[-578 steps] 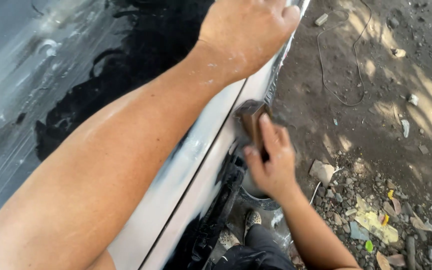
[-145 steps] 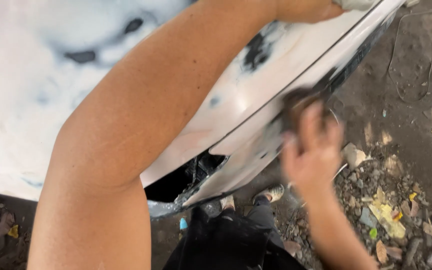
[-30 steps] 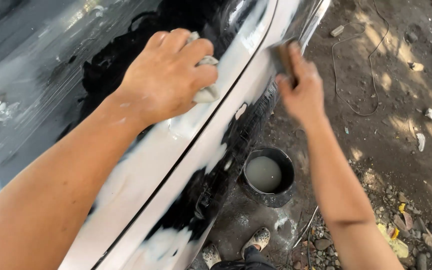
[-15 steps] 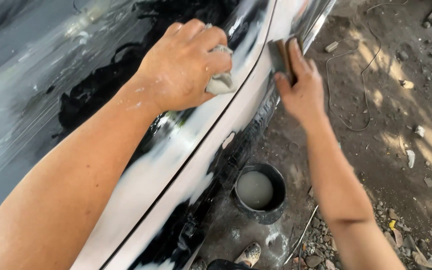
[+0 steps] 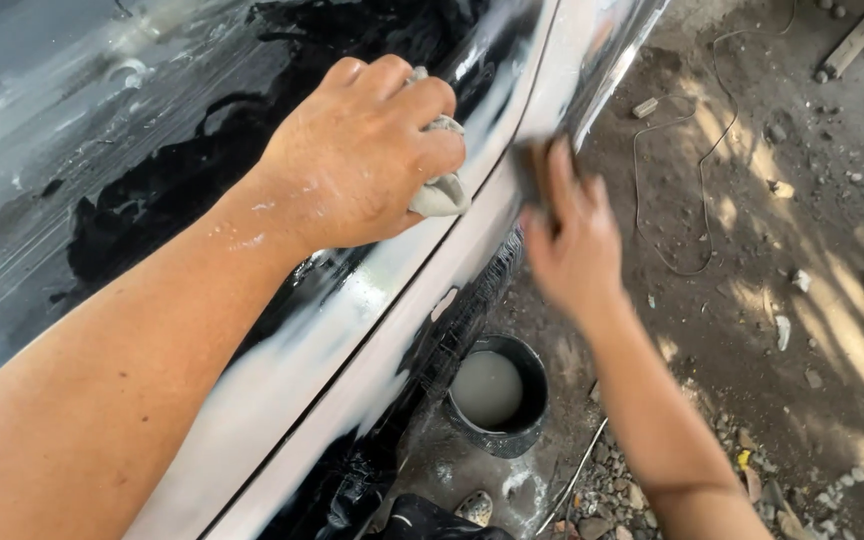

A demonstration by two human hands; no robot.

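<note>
My right hand (image 5: 570,240) presses a brown sanding block (image 5: 529,172) flat against the car panel's (image 5: 282,350) white edge, which runs long from lower left to upper right. My left hand (image 5: 367,150), nearer me on the panel's top, grips a wadded grey rag (image 5: 439,195) just beside the seam.

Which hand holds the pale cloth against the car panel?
The left hand: its fingers grip the pale cloth. The right hand presses a dark block.

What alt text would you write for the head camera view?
A left hand presses a grey rag on a wet black car panel while the blurred right hand rubs a sanding block along its edge, above a black bucket.
</note>
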